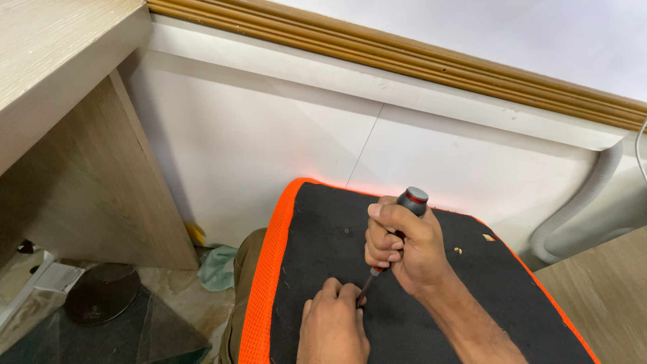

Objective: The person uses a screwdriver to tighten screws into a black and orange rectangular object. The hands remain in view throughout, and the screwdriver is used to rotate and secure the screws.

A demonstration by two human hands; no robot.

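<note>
Nearest the camera, the left hand (331, 322) rests on a black cushion (431, 317) with an orange mesh edge, its fingers curled together and pinching the lower end of a screwdriver (394, 232). Just above it, the right hand (404, 249) is wrapped tight around the handle. Long axis steeply tilted, the screwdriver's grey-and-red cap points up and right, its shaft down and left into the cushion.

hands (397, 249): bare | forearms: no sleeves | trousers (244, 269): olive
</note>
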